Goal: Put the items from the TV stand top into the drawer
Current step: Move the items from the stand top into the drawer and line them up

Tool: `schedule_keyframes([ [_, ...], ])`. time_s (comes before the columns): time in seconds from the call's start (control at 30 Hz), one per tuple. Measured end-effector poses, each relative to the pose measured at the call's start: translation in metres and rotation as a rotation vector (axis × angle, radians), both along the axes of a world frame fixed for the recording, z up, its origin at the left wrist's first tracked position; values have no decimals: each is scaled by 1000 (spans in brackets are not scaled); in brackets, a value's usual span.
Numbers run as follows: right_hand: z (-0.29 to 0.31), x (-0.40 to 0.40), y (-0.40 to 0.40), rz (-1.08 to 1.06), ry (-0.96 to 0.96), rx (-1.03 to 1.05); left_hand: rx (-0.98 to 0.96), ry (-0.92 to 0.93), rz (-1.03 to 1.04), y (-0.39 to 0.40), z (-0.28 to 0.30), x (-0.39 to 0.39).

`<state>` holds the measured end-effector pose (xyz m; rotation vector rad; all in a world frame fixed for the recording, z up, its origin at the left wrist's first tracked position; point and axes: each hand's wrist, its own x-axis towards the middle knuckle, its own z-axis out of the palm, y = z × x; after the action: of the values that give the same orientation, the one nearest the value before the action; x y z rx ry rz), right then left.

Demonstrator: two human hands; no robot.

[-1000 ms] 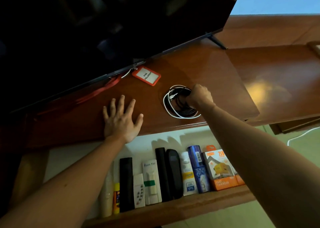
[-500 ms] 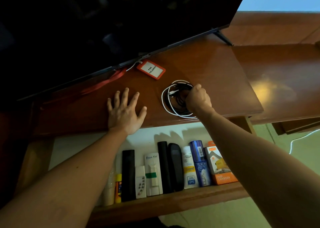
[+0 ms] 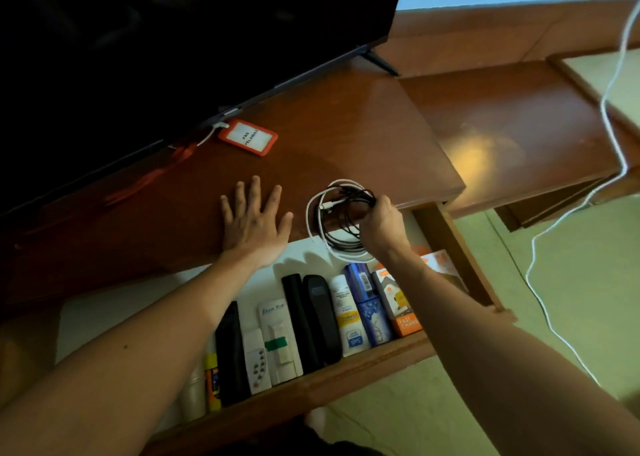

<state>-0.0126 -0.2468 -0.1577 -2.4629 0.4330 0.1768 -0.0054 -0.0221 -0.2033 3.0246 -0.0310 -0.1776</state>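
Dim on my feed, warm cast. One glare patch on the side shelf, weaker sheen on the TV stand top. TV screen reads near black. Hard arm shadows on the pale drawer floor. Wide-angle bending at edges; lower corners soft, labels slightly blurred.

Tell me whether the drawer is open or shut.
Open: the drawer is pulled out below the stand top, its row of remotes and boxes exposed.
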Motion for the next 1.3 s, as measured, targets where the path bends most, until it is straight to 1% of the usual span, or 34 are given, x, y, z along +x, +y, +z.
schedule_keyframes([
  [0.13,-17,-33,-31,10,47,-15,-20,17,-15,-35,1,14],
  [0.27,-32,-47,-59,-15,127,-60,-22,10,-141,-62,1,27],
  [0.4,-32,-36,-79,-48,217,-106,-14,5,-162,-79,-2,36],
  [0.57,-39,-1,-87,-84,268,-126,-7,-71,-154,-79,-6,36],
  [0.63,-45,11,-88,-82,271,-114,-11,-85,-148,-79,-7,36],
  [0.77,-65,26,-95,-179,257,-43,-8,-109,-154,-79,-9,36],
  [0.93,-82,37,-99,-218,263,4,6,-132,-152,-79,-11,38],
  [1.1,-90,42,-95,-195,269,-44,2,-153,-137,-80,-11,37],
  [1.17,-95,41,-96,-131,303,-127,2,-160,-140,-80,-11,36],
  [1.3,-101,36,-94,-159,227,-159,-3,-155,-139,-80,-10,35],
])
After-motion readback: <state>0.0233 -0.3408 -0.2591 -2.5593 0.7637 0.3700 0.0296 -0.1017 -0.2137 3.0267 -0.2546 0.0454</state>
